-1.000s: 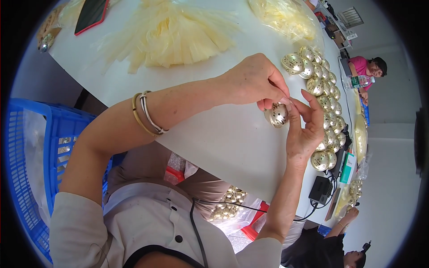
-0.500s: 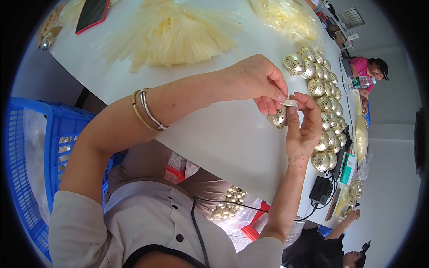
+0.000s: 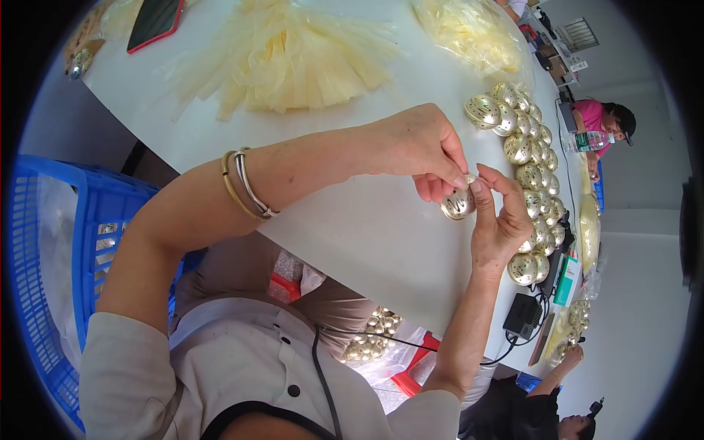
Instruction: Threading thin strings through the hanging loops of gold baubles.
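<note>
We see both hands meeting over the white tabletop (image 3: 352,235), near its right edge. Left hand (image 3: 414,147) comes in from the left, fingers curled, thumb and forefinger pinched on the top of a gold pierced ball (image 3: 458,203). Right hand (image 3: 501,220) rises from below, fingers bent, thumb and fingertips closed on the same ball from the right side. Ball sits between the two hands, just above the tabletop; we cannot tell whether it touches the surface.

Two bangles (image 3: 246,185), one gold and one silver, on the left wrist.

Along the right edge of the tabletop a row of more gold balls (image 3: 529,158) runs from the far end down past the right hand, touching one another. Pale yellow fringed bundle (image 3: 293,59) lies at the far middle of the tabletop. Clear bag of yellowish material (image 3: 469,29) at the far right corner. Red flat phone-like thing (image 3: 155,22) at the far left corner.

Off the tabletop: blue plastic crate (image 3: 66,242) at left beside the person. Clear bag of gold balls (image 3: 374,337) below the near edge, next to something red. Black adapter box (image 3: 522,315) with cable hangs off the right edge, and a small green-and-white box (image 3: 566,280) stands just beside it. Another person in a pink top (image 3: 590,117) sits well apart at far right.
</note>
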